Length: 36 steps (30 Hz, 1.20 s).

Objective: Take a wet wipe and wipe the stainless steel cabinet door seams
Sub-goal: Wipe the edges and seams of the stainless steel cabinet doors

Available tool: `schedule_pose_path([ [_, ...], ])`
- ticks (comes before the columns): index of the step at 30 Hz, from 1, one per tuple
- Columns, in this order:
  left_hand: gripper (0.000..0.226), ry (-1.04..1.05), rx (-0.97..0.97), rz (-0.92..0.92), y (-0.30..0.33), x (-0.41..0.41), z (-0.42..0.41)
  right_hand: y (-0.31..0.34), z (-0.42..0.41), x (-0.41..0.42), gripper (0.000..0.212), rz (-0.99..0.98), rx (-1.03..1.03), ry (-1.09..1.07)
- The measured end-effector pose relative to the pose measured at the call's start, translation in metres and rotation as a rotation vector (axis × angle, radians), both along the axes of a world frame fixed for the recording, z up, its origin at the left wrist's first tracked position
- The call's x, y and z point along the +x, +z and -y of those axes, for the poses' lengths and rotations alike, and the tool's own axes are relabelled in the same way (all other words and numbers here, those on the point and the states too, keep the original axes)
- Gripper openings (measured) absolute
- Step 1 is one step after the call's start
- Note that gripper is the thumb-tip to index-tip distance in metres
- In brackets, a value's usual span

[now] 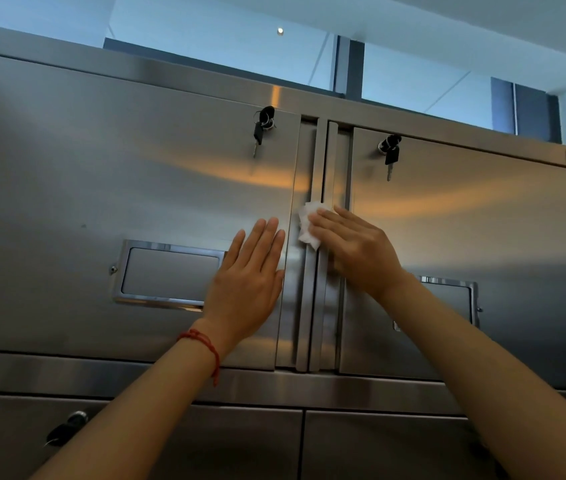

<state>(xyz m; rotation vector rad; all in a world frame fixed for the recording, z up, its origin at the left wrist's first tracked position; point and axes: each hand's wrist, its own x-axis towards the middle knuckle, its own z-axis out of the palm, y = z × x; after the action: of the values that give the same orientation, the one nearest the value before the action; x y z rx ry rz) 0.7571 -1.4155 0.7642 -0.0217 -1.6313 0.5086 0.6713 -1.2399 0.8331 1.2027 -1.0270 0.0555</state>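
Two stainless steel cabinet doors meet at a vertical seam (319, 161) with long bar handles on either side. My right hand (354, 251) presses a crumpled white wet wipe (305, 223) flat against the seam at mid height, fingers straight and pointing up-left. My left hand (250, 282) rests flat on the left door (101, 174) just beside the seam, fingers straight and spread a little. A red string bracelet sits on my left wrist. The right door (482, 216) lies behind my right forearm.
A key hangs from a lock at the top of each door, left key (261, 129) and right key (390, 155). Each door carries a framed label holder (167, 271). Lower cabinet doors (378, 445) run below, with another lock (66, 427) at the lower left. Ceiling and windows show above.
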Motion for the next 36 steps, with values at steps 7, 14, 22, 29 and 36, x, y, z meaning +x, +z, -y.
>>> schedule_pose_path([
  [7,0.054,-0.001,0.014,0.006,-0.001,0.000,0.000,0.008,0.006,0.001,0.034,0.022,-0.068,0.011],
  [14,0.054,-0.003,0.010,0.005,0.000,0.000,0.000,0.002,0.005,-0.001,0.036,-0.032,-0.048,-0.025],
  [22,0.054,0.011,0.003,-0.003,-0.001,-0.002,0.002,0.007,0.006,-0.001,0.038,-0.028,-0.048,-0.046],
  [29,0.053,0.008,-0.002,-0.015,-0.001,-0.004,0.002,0.028,0.004,-0.001,0.038,-0.090,-0.049,-0.082],
  [36,0.053,0.015,-0.001,-0.016,-0.001,-0.004,0.003,0.019,0.005,-0.005,0.042,-0.145,-0.056,-0.120],
])
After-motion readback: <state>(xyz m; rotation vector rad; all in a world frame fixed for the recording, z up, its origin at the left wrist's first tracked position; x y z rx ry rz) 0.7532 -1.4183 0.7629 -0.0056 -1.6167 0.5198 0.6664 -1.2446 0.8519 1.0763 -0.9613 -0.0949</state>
